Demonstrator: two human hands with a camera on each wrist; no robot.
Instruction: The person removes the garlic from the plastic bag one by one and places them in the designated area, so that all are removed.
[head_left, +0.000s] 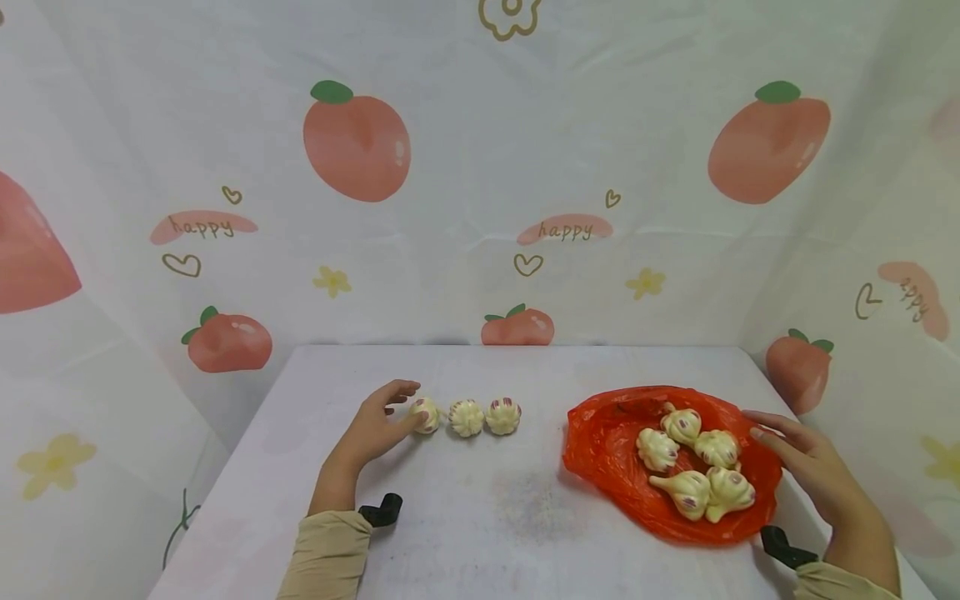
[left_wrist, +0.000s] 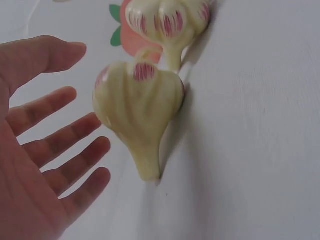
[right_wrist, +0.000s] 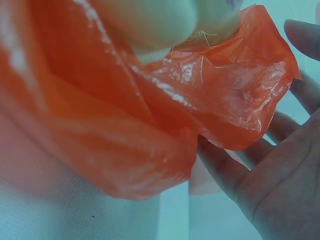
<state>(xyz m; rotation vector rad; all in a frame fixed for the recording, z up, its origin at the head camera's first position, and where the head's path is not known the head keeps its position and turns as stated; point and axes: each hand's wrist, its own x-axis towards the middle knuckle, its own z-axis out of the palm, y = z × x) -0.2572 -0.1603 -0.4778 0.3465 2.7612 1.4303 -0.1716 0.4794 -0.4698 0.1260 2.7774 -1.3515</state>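
My left hand [head_left: 377, 429] is beside the leftmost of three garlic bulbs [head_left: 426, 414] lying in a row on the table. In the left wrist view its fingers are spread and relaxed, close to the garlic bulb [left_wrist: 140, 100] without gripping it. On the right, an opened red plastic bag [head_left: 600, 454] holds several more garlic bulbs [head_left: 717, 448]. My right hand [head_left: 821, 471] is at the bag's right rim, thumb apart from the fingers. In the right wrist view the fingers lie partly behind the red plastic [right_wrist: 240, 95]; whether they touch it I cannot tell.
A white cloth covers the table [head_left: 465, 517], with a greyish smudge near its middle. Behind and at both sides hangs a white curtain [head_left: 450, 275] printed with peaches. Black angled pieces [head_left: 382, 510] show at both wrists. A thin green cord [head_left: 180, 525] hangs off the left edge.
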